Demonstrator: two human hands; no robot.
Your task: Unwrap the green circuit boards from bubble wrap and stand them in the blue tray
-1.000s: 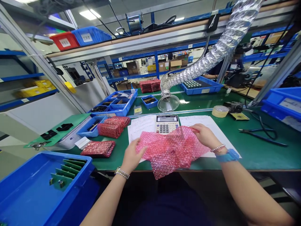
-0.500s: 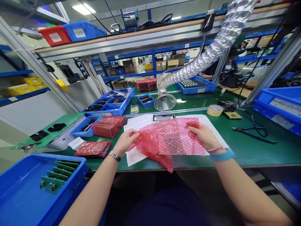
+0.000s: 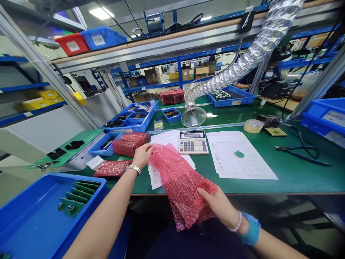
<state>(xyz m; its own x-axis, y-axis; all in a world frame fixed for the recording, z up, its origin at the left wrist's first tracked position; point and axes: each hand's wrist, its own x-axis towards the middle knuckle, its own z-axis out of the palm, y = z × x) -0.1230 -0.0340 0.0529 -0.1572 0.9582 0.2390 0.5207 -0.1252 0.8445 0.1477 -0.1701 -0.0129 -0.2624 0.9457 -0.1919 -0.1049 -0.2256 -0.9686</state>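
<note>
A sheet or bag of pink-red bubble wrap [image 3: 178, 176] hangs between both hands, slanting down to the right over the table's front edge. My left hand [image 3: 142, 155] pinches its upper left corner. Lower down, my right hand [image 3: 215, 203] is closed on its other end, thumb on top and fingers hidden behind. Just left of my left hand lie red bubble-wrapped packs [image 3: 129, 142], with another wrapped pack [image 3: 112, 169] nearer me. Behind the wrap a calculator [image 3: 194, 142] rests on the papers. A printed sheet [image 3: 234, 167] with a small coil of green wire [image 3: 239, 154] lies to the right.
At lower left stands a blue bin [image 3: 29, 216] with several green circuit boards [image 3: 78, 197]. Pliers [image 3: 302, 149] and a tape roll [image 3: 253, 126] lie on the right. A silver duct [image 3: 231, 73] hangs over the bench, its funnel [image 3: 194, 117] low above the table.
My right hand has moved down and toward me, swinging the bubble wrap from level to slanted. The calculator and right-hand sheet have come into view. My left hand keeps its pinch.
</note>
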